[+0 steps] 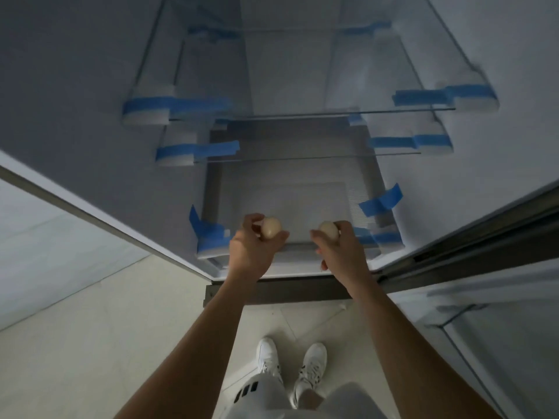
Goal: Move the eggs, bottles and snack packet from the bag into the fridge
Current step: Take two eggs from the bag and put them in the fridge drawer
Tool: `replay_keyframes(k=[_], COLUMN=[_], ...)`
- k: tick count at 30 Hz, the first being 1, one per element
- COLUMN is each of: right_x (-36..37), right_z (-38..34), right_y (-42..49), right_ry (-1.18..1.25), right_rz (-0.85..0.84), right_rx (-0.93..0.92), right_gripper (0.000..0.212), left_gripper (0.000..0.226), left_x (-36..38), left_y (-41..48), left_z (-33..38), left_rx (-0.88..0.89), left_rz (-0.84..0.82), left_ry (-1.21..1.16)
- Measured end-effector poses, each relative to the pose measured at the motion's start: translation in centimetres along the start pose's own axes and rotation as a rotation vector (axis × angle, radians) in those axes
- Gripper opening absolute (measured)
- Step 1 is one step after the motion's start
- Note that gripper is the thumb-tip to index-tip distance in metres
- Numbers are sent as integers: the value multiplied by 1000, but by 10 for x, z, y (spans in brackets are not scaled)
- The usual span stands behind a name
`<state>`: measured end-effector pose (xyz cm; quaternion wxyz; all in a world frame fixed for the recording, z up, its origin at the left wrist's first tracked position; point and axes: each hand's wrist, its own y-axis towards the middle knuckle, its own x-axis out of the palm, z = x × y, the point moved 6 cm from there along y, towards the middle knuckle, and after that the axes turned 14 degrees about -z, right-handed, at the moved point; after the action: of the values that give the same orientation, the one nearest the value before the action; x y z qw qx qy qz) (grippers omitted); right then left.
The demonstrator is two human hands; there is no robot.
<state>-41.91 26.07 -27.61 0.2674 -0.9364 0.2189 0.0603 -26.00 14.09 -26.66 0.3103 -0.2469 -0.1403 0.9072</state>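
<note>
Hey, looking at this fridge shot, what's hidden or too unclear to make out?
- Bag, bottles, snack packet: outside the head view entirely.
- Left egg: lower part covered by the left hand.
- Right egg: lower part covered by the right hand.
- Bottom drawer: front edge blocked by both hands.
- Upper shelves: blurred.

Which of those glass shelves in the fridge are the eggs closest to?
The lowest shelf, the one with the grey frame; both eggs are held just above its front edge.
</note>
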Motion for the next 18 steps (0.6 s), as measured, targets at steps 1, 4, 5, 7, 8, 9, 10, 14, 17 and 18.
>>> replay_keyframes(k=[1, 4, 5, 7, 8, 9, 10, 14, 17, 18], right_x=[0, 2, 3, 5, 6, 8, 9, 12, 16, 17], right_z=[0, -4, -6, -6, -4, -4, -3, -1, 0, -1], right_y=[5, 16, 19, 24, 26, 28, 30, 36, 35, 33], right_ry=[-110, -539, -644, -772, -811, -838, -858, -915, -962, -990], right_rz=[33, 141, 170, 210, 224, 241, 260, 306, 356, 383], right_rx=[-29, -109, -131, -160, -169, -181, -197, -234, -262, -276], right_gripper=[40, 42, 45, 51, 54, 55, 57, 57, 54, 54], left_gripper=[50, 42, 40, 39, 39, 39, 40, 41, 43, 44], left_x=[1, 6, 7, 9, 11, 12, 13, 15, 19, 20], left_y=[4, 14, 17, 22, 23, 24, 24, 26, 28, 28], left_z=[0, -1, -2, -6, -8, -10, -11, -16, -17, -17], left_rx=[11, 47, 64, 96, 101, 112, 115, 88, 91, 95], left_rz=[10, 18, 29, 46, 51, 64, 74, 120, 133, 138], left_ry=[38, 115, 140, 189, 212, 233, 247, 230, 224, 219])
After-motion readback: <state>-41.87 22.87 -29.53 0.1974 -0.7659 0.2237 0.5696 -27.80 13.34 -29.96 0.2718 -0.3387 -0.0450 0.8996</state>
